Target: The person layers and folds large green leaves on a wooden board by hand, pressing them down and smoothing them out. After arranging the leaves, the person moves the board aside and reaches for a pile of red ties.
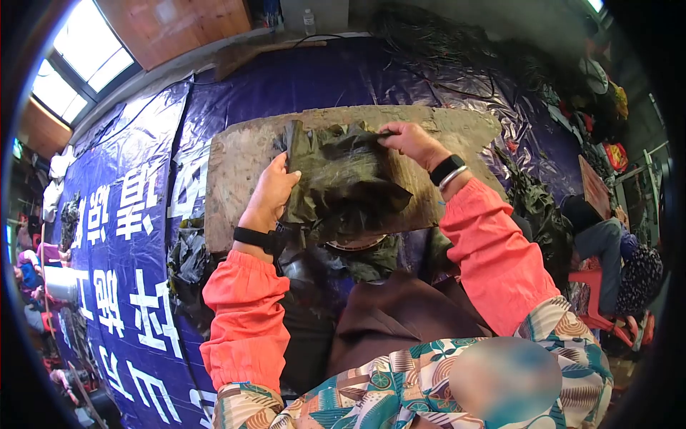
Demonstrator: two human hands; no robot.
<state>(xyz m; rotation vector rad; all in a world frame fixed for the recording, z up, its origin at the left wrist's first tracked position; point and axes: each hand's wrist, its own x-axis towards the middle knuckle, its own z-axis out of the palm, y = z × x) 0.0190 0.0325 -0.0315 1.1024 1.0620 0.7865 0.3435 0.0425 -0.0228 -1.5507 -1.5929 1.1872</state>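
A stack of broad, dark green kelp sheets (350,171) lies across a worn wooden board (239,161). My left hand (273,187) grips its left edge, with the thumb on top and the other fingers mostly hidden behind. At the upper right corner, my right hand (414,145) pinches the kelp between thumb and fingers. The lower edge of the kelp hangs wrinkled toward me. Just below the board, part of a round light-coloured rim (355,244) shows; the rest of it is covered.
Blue sheeting with white characters (143,214) spreads around the board. More dark kelp (532,200) is heaped at the right and along the back (436,43). A person (607,247) sits on a red stool (589,289) at the right. A clear bottle (309,22) stands by the wall.
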